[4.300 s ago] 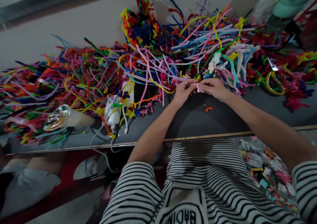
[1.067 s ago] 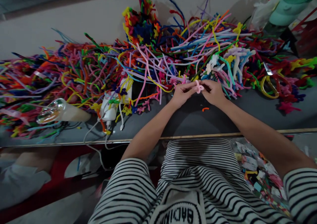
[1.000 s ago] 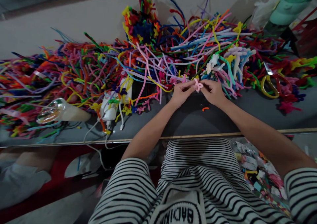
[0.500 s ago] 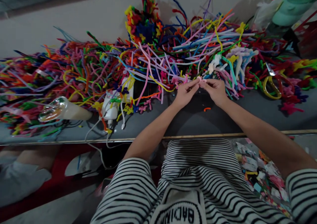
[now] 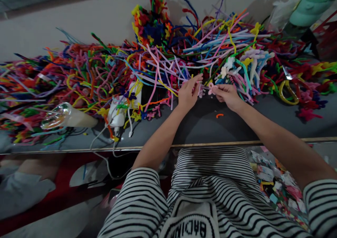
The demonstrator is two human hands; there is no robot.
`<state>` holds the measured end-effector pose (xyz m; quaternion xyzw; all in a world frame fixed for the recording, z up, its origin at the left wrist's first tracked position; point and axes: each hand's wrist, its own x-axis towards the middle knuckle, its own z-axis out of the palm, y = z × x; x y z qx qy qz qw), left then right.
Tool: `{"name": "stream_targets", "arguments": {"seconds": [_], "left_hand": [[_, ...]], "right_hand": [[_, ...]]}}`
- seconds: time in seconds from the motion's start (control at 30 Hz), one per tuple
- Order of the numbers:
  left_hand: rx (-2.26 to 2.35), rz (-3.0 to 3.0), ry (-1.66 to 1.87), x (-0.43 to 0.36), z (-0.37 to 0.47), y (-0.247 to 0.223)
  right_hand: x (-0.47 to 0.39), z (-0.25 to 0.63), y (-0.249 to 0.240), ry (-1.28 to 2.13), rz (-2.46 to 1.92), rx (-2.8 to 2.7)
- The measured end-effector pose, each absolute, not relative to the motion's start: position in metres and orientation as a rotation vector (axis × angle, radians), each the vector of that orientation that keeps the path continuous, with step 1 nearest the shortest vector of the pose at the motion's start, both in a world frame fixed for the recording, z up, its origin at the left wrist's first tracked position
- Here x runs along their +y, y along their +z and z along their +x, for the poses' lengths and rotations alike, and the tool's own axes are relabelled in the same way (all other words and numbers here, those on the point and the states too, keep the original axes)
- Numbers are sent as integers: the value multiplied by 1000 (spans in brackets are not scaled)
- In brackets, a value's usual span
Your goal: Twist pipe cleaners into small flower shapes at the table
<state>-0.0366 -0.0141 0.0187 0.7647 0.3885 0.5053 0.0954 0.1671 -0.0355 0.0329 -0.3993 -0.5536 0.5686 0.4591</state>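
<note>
Main change: the two hands had parted. Half a second earlier both sets of fingertips met at the pink looped piece (image 5: 211,88); now the right hand (image 5: 225,93) had it alone, pinched between thumb and fingertips, held up above the worktop (image 5: 200,129) midway between the front edge and the heaped back edge. The left hand (image 5: 189,92) had drawn off toward the worktop's left end, its grip loosened, fingers spread, at the near fringe of the heap beside some small pale-pink pieces (image 5: 201,91); whether it touched any of them, could not tell from where I stood. My reading: two-handed bending had paused, and the loops seemed to keep their form under a single pinch, leaving the left hand free. Finer twists too small to make out. Little else had shifted. An orange snippet (image 5: 219,115) lay on bare surface between the hands and the front edge. Scissors (image 5: 288,76) rested toward the right end, well apart from the right hand. The heap of fuzzy stems (image 5: 100,73) ran along the back edge; a clear cup (image 5: 81,117) lay on its side near the front-left corner.
</note>
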Motion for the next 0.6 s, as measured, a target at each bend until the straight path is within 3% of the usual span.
{"name": "stream_targets", "arguments": {"seconds": [0.2, 0.6], "left_hand": [[933, 2690, 1340, -6, -42, 12], [876, 2817, 1246, -7, -51, 18]], "right_hand": [[-32, 174, 32, 1608, -926, -1432], [-31, 176, 29, 1542, -839, -1606]]}}
